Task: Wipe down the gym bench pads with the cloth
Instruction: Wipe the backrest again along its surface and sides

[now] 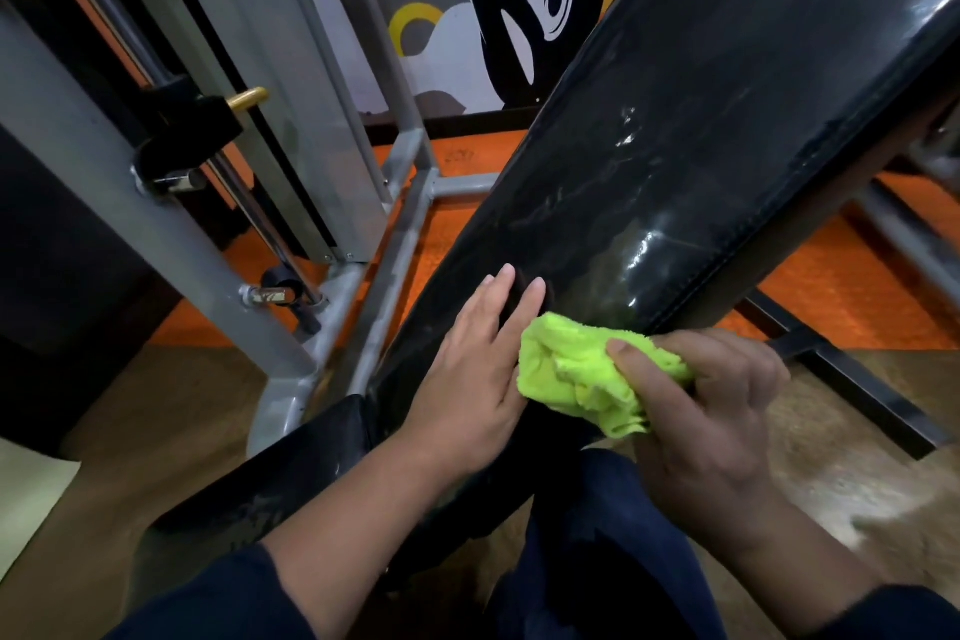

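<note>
A long black back pad [701,130] of the gym bench slants from the upper right down to the centre, shiny with wet streaks. A second black seat pad [291,463] lies below it at the lower left. My right hand [711,411] grips a bunched lime-green cloth [582,374] against the lower end of the back pad. My left hand [478,359] rests flat on the pad's lower left edge, fingers straight, right beside the cloth.
A grey steel machine frame [171,244] with guide rods and a brass-tipped pin [248,97] stands at the left. Black bench legs [852,379] run across the orange and brown floor at the right. A painted wall is behind. My dark trouser legs fill the bottom.
</note>
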Demonstrator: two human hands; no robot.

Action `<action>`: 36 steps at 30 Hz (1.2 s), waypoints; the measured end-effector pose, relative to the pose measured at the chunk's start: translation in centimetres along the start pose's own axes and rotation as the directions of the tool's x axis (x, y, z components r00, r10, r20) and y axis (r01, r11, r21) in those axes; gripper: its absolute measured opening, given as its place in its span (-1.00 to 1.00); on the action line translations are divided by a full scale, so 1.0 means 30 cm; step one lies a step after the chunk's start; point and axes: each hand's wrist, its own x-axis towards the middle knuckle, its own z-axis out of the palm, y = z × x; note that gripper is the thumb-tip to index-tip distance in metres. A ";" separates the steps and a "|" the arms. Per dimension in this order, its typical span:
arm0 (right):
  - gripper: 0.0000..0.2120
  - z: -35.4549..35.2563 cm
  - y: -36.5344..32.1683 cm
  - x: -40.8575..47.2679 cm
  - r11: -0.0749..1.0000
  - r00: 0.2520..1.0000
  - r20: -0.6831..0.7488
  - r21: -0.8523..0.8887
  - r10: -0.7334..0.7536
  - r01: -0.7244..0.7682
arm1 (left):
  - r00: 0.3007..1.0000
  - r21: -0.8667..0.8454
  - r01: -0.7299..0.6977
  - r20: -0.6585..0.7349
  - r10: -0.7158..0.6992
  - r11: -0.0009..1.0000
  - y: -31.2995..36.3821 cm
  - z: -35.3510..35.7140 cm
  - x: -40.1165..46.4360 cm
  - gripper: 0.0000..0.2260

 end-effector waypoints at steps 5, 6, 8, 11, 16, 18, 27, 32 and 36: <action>-0.56 -0.006 0.011 -0.012 1.000 1.000 0.013 0.001 -0.007 0.007 | 1.000 0.018 -0.003 -0.002 0.003 1.000 -0.003 0.008 0.004 -0.48; -0.60 -0.007 0.013 -0.003 1.000 1.000 0.013 0.010 0.016 -0.016 | 1.000 0.015 -0.005 -0.010 0.005 1.000 -0.004 0.008 0.006 -0.48; -0.64 -0.005 0.004 0.004 0.999 0.999 0.027 0.020 0.036 -0.036 | 1.000 0.008 -0.005 -0.011 0.005 1.000 -0.002 0.006 0.011 -0.47; -0.53 -0.012 0.012 -0.005 1.000 0.999 0.040 0.012 0.015 -0.015 | 1.000 0.035 -0.004 0.004 0.004 0.999 0.004 0.005 0.019 -0.46; -0.73 -0.023 0.026 0.026 0.993 0.994 0.003 0.043 0.110 -0.110 | 0.999 0.017 -0.045 -0.030 0.045 0.999 0.009 0.000 0.049 -0.46; -0.61 -0.024 0.021 -0.002 0.997 0.997 0.034 0.023 0.073 -0.074 | 0.999 0.008 -0.039 -0.020 0.039 0.999 0.018 -0.001 0.060 -0.45; -0.60 -0.050 0.054 0.020 0.982 0.982 0.023 0.027 0.185 -0.186 | 0.997 0.020 -0.069 -0.035 0.069 0.997 0.060 -0.009 0.108 -0.49; -0.68 -0.055 0.060 0.080 0.949 0.953 -0.036 0.102 0.302 -0.297 | 0.994 0.016 -0.093 -0.056 0.093 0.996 0.075 -0.018 0.142 -0.48; -0.64 -0.069 0.075 0.088 0.919 0.928 -0.041 0.160 0.371 -0.361 | 0.988 0.011 -0.134 -0.070 0.135 0.991 0.109 -0.030 0.168 -0.45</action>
